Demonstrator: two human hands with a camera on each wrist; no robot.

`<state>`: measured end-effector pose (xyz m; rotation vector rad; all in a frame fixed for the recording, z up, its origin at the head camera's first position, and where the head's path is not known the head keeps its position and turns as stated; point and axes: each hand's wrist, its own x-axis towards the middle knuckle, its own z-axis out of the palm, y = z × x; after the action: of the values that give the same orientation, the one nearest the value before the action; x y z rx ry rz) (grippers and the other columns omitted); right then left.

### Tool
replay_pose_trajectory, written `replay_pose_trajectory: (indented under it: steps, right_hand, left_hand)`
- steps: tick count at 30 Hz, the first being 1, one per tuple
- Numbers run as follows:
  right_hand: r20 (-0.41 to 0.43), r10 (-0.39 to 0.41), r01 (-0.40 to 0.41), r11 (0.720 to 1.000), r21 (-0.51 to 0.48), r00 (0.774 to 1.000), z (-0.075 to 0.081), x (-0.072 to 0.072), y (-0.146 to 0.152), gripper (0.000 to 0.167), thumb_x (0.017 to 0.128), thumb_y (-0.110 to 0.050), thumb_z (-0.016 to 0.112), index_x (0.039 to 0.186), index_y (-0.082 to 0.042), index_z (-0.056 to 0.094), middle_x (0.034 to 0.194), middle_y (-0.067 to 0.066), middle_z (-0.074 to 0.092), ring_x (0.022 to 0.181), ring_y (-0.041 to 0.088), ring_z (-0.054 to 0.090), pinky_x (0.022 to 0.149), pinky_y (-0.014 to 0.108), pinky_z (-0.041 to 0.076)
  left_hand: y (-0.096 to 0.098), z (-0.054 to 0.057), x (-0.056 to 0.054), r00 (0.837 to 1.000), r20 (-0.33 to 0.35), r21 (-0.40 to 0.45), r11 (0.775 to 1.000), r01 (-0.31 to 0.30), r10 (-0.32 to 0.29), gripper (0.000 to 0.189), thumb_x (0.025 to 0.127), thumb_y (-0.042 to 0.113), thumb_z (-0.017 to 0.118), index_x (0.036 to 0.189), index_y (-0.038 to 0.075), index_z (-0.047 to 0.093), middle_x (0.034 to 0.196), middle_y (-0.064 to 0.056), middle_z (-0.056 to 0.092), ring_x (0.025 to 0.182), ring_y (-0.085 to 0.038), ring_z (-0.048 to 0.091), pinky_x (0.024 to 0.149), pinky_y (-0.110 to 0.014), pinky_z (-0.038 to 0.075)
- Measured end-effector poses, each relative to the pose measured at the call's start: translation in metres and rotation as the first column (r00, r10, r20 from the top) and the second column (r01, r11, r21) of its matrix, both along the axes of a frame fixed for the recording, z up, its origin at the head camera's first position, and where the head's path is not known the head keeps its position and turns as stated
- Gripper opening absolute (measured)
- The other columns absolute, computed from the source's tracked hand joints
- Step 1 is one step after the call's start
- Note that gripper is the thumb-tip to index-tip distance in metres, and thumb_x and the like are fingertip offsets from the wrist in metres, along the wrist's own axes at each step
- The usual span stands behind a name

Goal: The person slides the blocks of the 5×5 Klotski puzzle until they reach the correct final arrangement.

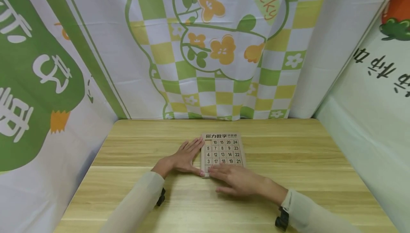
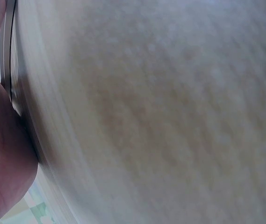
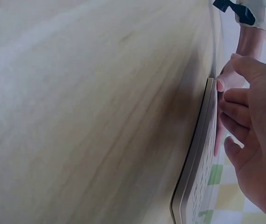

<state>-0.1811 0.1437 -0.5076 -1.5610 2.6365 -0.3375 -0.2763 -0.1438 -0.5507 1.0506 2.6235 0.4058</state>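
A wooden sliding number puzzle (image 1: 225,151) lies flat on the table, its numbered tiles in a frame with dark lettering along the top. The top-left slot holds no tile. My left hand (image 1: 183,159) lies along the puzzle's left side, fingertips at the upper left edge and thumb at the lower left corner. Over the bottom row is my right hand (image 1: 238,180), its fingertips touching the lower left tiles and hiding most of that row. In the right wrist view, the right hand (image 3: 263,135) has gently bent fingers above the puzzle's face (image 3: 199,172).
The light wooden table (image 1: 288,147) extends on all sides of the puzzle. A printed curtain (image 1: 217,94) hangs behind its far edge, with white printed cloth walls on the left (image 1: 96,133) and right (image 1: 362,112). Dark straps (image 1: 282,219) show at both wrists.
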Motion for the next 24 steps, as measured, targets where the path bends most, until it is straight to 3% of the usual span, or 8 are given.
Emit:
replay_pose_trajectory:
  steps: [3, 12, 17, 22, 24]
  right_hand:
    - [0.005, 0.006, -0.006, 1.000, 0.003, 1.000, 0.000, 0.001, -0.002, 0.060, 0.108, -0.044, 0.058, 0.156, -0.008, 0.051, 0.161, 0.012, 0.051, 0.148, 0.033, 0.049, 0.122, 0.054, 0.038]
    - [0.015, -0.009, 0.009, 1.000, 0.026, 1.000, -0.004, 0.001, -0.002, 0.061, 0.109, -0.045, 0.056, 0.157, -0.009, 0.051, 0.162, 0.011, 0.050, 0.149, 0.031, 0.047, 0.124, 0.051, 0.037]
    - [0.003, -0.030, 0.030, 0.999, 0.019, 1.000, -0.006, -0.003, -0.003, 0.061, 0.109, -0.046, 0.057, 0.156, -0.007, 0.052, 0.162, 0.012, 0.050, 0.148, 0.031, 0.049, 0.122, 0.051, 0.040]
    - [0.020, -0.067, 0.067, 0.998, 0.017, 0.998, -0.006, -0.012, -0.006, 0.062, 0.109, -0.046, 0.057, 0.157, -0.006, 0.051, 0.162, 0.012, 0.049, 0.148, 0.033, 0.049, 0.122, 0.051, 0.040]
    - [0.027, -0.073, 0.073, 0.997, 0.018, 0.997, -0.006, -0.015, -0.007, 0.062, 0.109, -0.046, 0.057, 0.156, -0.007, 0.051, 0.162, 0.011, 0.049, 0.149, 0.032, 0.048, 0.123, 0.051, 0.038]
  left_hand:
    - [0.000, 0.002, 0.000, 1.000, -0.008, -0.004, 1.000, 0.003, -0.003, 0.134, 0.083, 0.082, 0.068, 0.171, 0.008, 0.000, 0.178, -0.012, -0.006, 0.165, -0.033, -0.002, 0.131, -0.059, -0.004]
    - [-0.004, -0.020, -0.009, 1.000, -0.001, 0.063, 0.998, 0.003, -0.003, 0.141, 0.075, 0.096, 0.059, 0.171, 0.015, -0.005, 0.179, -0.005, -0.011, 0.165, -0.026, -0.008, 0.131, -0.057, -0.007]
    - [-0.003, -0.017, -0.007, 1.000, -0.004, 0.067, 0.998, 0.011, -0.011, 0.139, 0.078, 0.094, 0.058, 0.171, 0.012, -0.005, 0.179, -0.008, -0.010, 0.165, -0.028, -0.007, 0.130, -0.058, -0.007]
    - [-0.001, -0.004, -0.001, 1.000, 0.005, 0.035, 0.999, 0.012, -0.012, 0.137, 0.081, 0.089, 0.063, 0.170, 0.007, -0.001, 0.178, -0.014, -0.006, 0.165, -0.033, -0.003, 0.131, -0.059, -0.004]
    - [-0.001, -0.006, -0.002, 1.000, 0.009, 0.026, 1.000, 0.006, -0.007, 0.138, 0.080, 0.089, 0.063, 0.171, 0.009, -0.001, 0.178, -0.012, -0.008, 0.165, -0.031, -0.005, 0.131, -0.057, -0.006]
